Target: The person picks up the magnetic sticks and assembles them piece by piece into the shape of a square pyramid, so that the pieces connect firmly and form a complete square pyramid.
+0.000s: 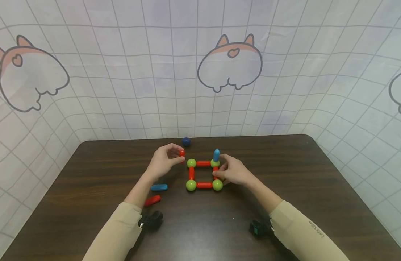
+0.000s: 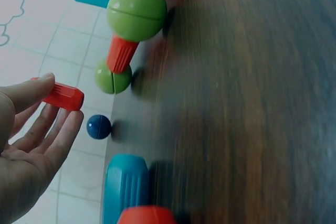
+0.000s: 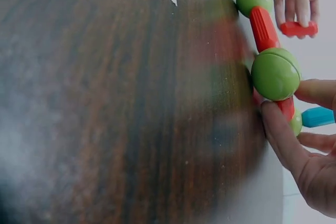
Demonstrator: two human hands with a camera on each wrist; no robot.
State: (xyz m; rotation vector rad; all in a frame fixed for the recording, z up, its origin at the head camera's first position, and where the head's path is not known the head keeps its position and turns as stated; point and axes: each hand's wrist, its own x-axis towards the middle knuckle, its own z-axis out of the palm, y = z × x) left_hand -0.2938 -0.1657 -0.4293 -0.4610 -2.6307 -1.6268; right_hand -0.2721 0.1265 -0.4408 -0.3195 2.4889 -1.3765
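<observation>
My left hand (image 1: 164,159) pinches a red rod (image 1: 182,153) between thumb and fingertips, upright above the table. In the left wrist view this rod (image 2: 64,96) has grooved sides. Right of it lies a square of red rods (image 1: 204,185) joined by green balls (image 1: 191,185) at the corners. A blue rod (image 1: 216,155) stands upright on the far right ball. My right hand (image 1: 234,172) holds the square's right-hand red rod (image 1: 215,169), thumb on its inner side. In the right wrist view, its fingers overlap that rod (image 3: 286,108) beside a green ball (image 3: 275,74).
A dark blue ball (image 1: 186,141) lies near the table's back edge. Left of the square, beside my left forearm, lie a loose blue rod (image 1: 159,187) and a red one (image 1: 152,200). A white gridded cloth (image 1: 174,108) rises behind the dark wooden table (image 1: 285,163).
</observation>
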